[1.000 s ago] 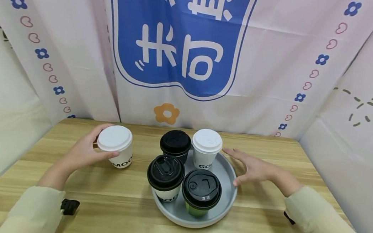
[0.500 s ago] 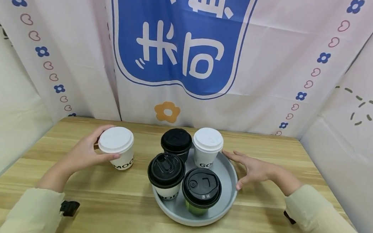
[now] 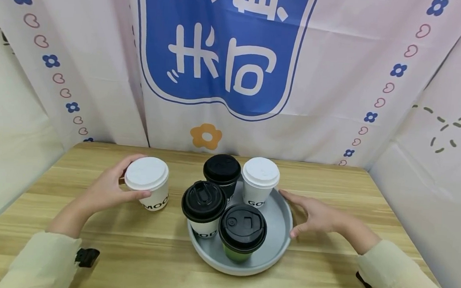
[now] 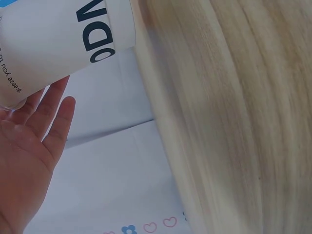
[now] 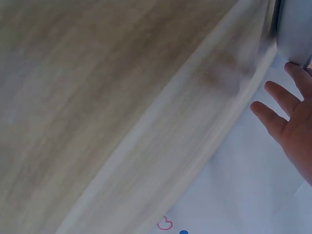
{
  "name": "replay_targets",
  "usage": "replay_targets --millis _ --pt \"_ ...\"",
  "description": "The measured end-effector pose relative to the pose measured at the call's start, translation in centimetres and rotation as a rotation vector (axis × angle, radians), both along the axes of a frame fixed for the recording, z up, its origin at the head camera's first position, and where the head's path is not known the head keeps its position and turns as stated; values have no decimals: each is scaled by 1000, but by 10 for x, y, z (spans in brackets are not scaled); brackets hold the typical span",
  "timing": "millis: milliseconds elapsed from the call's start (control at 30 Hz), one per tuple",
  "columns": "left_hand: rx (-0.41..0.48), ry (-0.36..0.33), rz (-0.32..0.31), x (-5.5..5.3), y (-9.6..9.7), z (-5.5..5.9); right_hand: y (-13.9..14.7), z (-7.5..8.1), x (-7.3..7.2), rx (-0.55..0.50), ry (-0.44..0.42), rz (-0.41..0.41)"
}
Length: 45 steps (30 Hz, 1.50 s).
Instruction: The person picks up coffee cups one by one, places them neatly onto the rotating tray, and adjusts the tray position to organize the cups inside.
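Note:
My left hand (image 3: 111, 185) grips a white paper cup (image 3: 156, 196) with a white lid, thumb on the near side and fingers round the far side. In the left wrist view, dark letters show on the cup's wall (image 4: 44, 44). On the right, my right hand (image 3: 319, 215) rests against the rim of a round grey tray (image 3: 277, 252), its thumb and fingers spread along the edge. Fairly straight fingers appear in the right wrist view, with one fingertip (image 5: 291, 68) at the tray's side (image 5: 295, 29).
The tray bears a green cup (image 3: 236, 253) and a white cup (image 3: 205, 228), both black-lidded, a black cup (image 3: 222, 167), and a white-lidded cup (image 3: 256, 194). Wooden tabletop (image 3: 136, 261) surrounds it. A printed curtain (image 3: 328, 92) hangs behind.
The tray has turned slightly clockwise: its back cups shifted right, the front green cup left. My left hand and its cup moved a little right. The right hand stays at the rim.

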State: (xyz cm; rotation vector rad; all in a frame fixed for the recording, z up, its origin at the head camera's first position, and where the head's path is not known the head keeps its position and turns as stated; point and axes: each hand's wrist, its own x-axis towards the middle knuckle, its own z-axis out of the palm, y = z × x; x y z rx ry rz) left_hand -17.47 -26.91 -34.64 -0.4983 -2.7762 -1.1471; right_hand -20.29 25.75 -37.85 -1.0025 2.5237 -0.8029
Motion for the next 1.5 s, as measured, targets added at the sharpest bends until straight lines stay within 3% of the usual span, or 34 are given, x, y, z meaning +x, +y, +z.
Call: replay_targets --millis 233,633,967,1067,1167,1300,1400,1500 --pt "-14 16 0 2 4 0 2 -2 8 1 31 -41" --pt "-6 10 -7 7 7 -5 -1 -8 37 42 209 -156" --pt "-22 28 -9 4 7 -5 -8 -4 55 39 226 -236" --pt "-28 24 -7 5 7 -4 -8 -2 57 -7 174 -246" --pt "-28 22 -5 6 6 -4 -5 0 52 -121 68 -226" --pt "-28 22 -5 7 5 -2 3 -4 33 -275 -106 -162" --pt "-28 20 -6 8 5 -3 8 -8 17 -311 -189 -116" --pt "-30 16 -1 9 4 -4 11 -8 2 -288 -217 -72"
